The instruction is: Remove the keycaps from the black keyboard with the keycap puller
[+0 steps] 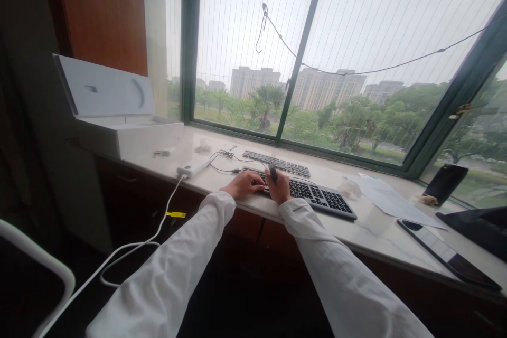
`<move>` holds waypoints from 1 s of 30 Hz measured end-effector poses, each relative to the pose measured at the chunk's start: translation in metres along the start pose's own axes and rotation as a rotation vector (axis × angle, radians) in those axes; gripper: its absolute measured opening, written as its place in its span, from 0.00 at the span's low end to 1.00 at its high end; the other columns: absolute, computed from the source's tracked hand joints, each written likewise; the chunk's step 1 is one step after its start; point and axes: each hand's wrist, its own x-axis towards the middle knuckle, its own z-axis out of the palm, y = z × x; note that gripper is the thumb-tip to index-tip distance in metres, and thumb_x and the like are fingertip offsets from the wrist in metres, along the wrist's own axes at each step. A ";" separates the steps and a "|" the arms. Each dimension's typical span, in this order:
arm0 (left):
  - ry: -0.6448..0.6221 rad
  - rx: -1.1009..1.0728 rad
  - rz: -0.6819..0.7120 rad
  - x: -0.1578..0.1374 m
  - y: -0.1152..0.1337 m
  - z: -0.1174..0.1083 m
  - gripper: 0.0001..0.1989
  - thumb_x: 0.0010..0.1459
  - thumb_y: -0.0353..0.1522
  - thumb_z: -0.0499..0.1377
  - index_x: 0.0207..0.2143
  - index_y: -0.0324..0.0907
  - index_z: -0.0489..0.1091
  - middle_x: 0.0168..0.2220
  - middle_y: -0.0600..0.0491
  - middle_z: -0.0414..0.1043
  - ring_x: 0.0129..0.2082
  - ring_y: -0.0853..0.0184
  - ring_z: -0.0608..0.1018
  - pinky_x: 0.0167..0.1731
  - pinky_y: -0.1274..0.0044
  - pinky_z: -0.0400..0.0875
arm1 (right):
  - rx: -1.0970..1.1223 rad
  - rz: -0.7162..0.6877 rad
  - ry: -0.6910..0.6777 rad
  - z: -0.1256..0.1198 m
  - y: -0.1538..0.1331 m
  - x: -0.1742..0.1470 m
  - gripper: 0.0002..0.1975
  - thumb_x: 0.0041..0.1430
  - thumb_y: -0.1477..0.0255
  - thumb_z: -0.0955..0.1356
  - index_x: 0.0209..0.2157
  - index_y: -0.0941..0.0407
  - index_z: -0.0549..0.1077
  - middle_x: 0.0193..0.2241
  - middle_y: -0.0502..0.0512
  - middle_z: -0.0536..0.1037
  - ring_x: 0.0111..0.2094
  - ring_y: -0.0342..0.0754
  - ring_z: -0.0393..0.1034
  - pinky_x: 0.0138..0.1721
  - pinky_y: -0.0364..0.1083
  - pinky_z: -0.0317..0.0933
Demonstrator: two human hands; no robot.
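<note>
A black and grey keyboard (322,199) lies along the front edge of the white counter. Over its left end rests my left hand (244,185), fingers bent and closed against the keyboard; the fingertips are partly hidden. Just to the right, my right hand (280,188) is wrapped round a small tool with a black handle (273,172). The tool's tip points down toward the keys near my left fingertips and is too small to make out. Behind the keyboard, rows of light grey keys (277,161) lie in a long strip.
A white power strip (194,167) with a white cord stands at left, near thin black cables (225,153). An open white box (148,137) is farther left. Papers (390,202), a phone-like dark slab (449,253) and a black upright object (446,184) lie right. Windows (245,37) rise behind.
</note>
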 end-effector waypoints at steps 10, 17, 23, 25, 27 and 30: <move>-0.015 -0.010 -0.128 0.000 -0.007 0.003 0.11 0.53 0.41 0.61 0.35 0.46 0.78 0.39 0.55 0.76 0.37 0.68 0.75 0.38 0.79 0.66 | -0.092 0.022 -0.045 0.013 0.000 0.004 0.16 0.61 0.63 0.57 0.26 0.54 0.69 0.21 0.52 0.72 0.23 0.46 0.63 0.28 0.43 0.52; -0.072 0.056 -0.296 0.003 0.005 -0.002 0.18 0.49 0.50 0.60 0.36 0.51 0.78 0.39 0.59 0.76 0.34 0.69 0.74 0.32 0.81 0.66 | -0.088 0.059 0.087 0.005 0.004 0.001 0.19 0.61 0.59 0.57 0.24 0.54 0.67 0.18 0.51 0.70 0.21 0.46 0.62 0.27 0.43 0.53; -0.058 0.090 -0.265 0.001 0.008 -0.002 0.17 0.51 0.50 0.59 0.37 0.52 0.77 0.41 0.58 0.75 0.35 0.69 0.74 0.35 0.80 0.66 | -0.119 0.062 0.147 0.004 0.007 0.001 0.19 0.61 0.58 0.57 0.23 0.54 0.66 0.17 0.51 0.70 0.21 0.46 0.62 0.28 0.44 0.54; -0.056 0.107 -0.249 0.001 0.008 -0.002 0.17 0.52 0.49 0.59 0.37 0.52 0.77 0.42 0.58 0.75 0.35 0.69 0.74 0.36 0.80 0.67 | -0.122 0.035 0.115 0.004 0.008 -0.001 0.18 0.60 0.58 0.58 0.24 0.54 0.66 0.17 0.51 0.70 0.21 0.46 0.63 0.27 0.43 0.54; -0.048 0.126 -0.231 0.000 0.008 -0.001 0.16 0.53 0.49 0.59 0.37 0.51 0.77 0.41 0.58 0.75 0.36 0.68 0.75 0.37 0.79 0.67 | -0.118 -0.009 0.053 0.003 0.009 -0.003 0.16 0.60 0.60 0.58 0.24 0.53 0.67 0.17 0.51 0.71 0.21 0.46 0.64 0.27 0.43 0.54; -0.029 0.172 -0.225 0.000 0.007 0.000 0.15 0.53 0.47 0.59 0.37 0.49 0.77 0.40 0.56 0.75 0.38 0.65 0.75 0.38 0.78 0.67 | -0.100 -0.127 -0.102 0.001 0.010 -0.005 0.12 0.57 0.62 0.61 0.26 0.53 0.68 0.20 0.52 0.73 0.23 0.46 0.67 0.28 0.42 0.55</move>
